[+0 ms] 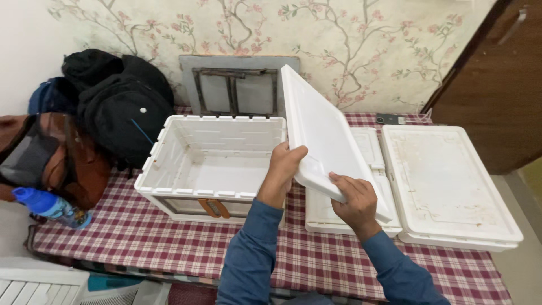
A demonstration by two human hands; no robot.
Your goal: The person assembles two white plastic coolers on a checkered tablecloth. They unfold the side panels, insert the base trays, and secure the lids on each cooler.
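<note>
Blue plastic first: a capped bottle lies at the far left edge of the surface, which wears a red-and-white checked cloth. Behind it we note a brown bag and black backpacks piled against the wall.

Centre left stands an open white plastic crate, nothing inside that we can see, a tan latch on its near wall.

Our left hand curls over the near left edge of a white lid, thumb on top, fingers wrapped under. Our right hand clamps the lid's near corner, fingers laid flat on the upper face, thumb out of sight below. The lid is held tilted, far end raised, above the gap between the crate and a second white lid lying flat. A third, stained lid lies flat at the right, just beside the second.

Handling judgement: we'd keep both grips at the rim and the panel level, so it does not twist or clip the crate's rim.

Hard to read: the lid's underside, the framed grey panel behind the crate, a small dark object by the wall, and the white items cut off at bottom left.
</note>
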